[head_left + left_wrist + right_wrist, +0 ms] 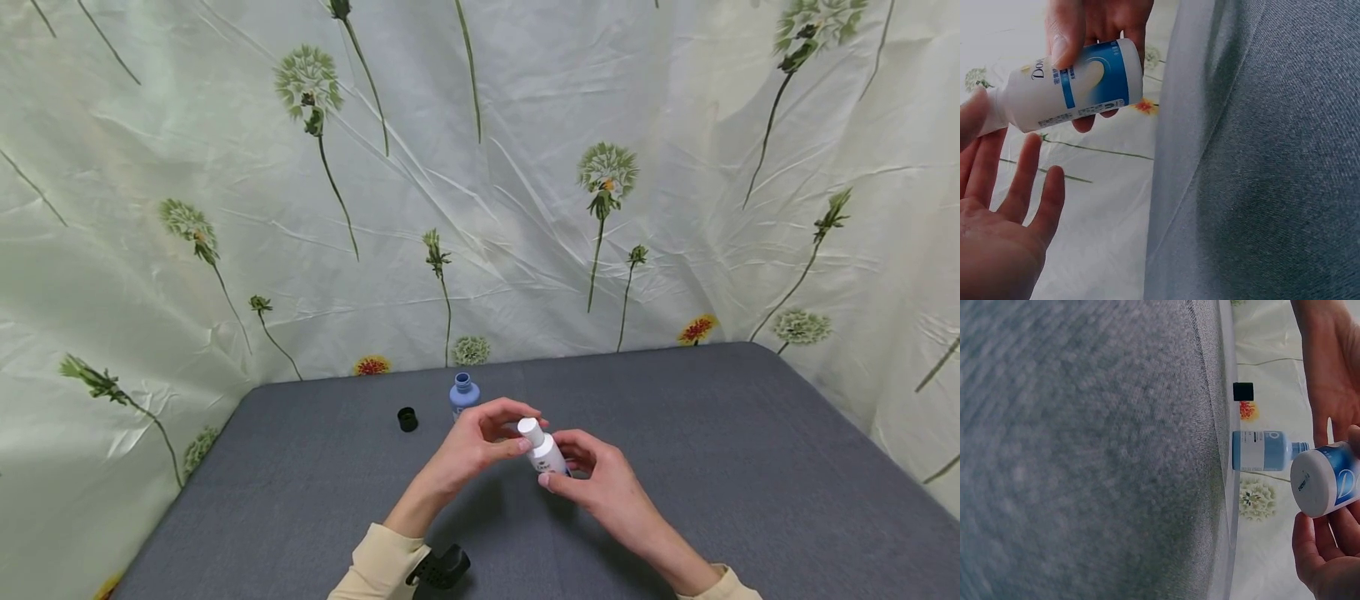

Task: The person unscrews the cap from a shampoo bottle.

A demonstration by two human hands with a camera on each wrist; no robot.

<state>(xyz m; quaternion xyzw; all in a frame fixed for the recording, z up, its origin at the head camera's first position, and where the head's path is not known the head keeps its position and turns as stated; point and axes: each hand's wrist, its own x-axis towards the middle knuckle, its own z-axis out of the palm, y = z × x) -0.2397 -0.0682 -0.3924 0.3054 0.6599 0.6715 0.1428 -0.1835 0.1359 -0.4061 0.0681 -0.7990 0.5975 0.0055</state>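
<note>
A small white Dove bottle (547, 457) is held up over the table, tilted, its white cap (530, 428) towards the left. My left hand (480, 443) pinches that cap between thumb and fingers. Round the bottle's body, my right hand (609, 482) grips with thumb on the near side and fingers behind. In the left wrist view the blue printed label (1088, 75) shows, and the left hand's outer fingers spread away from the bottle. The bottle's white base (1313, 485) faces the right wrist camera.
Behind my left hand stands an uncapped blue bottle (463, 393) with a white label. A black cap (407, 419) sits left of it on the grey table (315, 475). A flower-printed cloth (517, 208) hangs along the table's back and sides.
</note>
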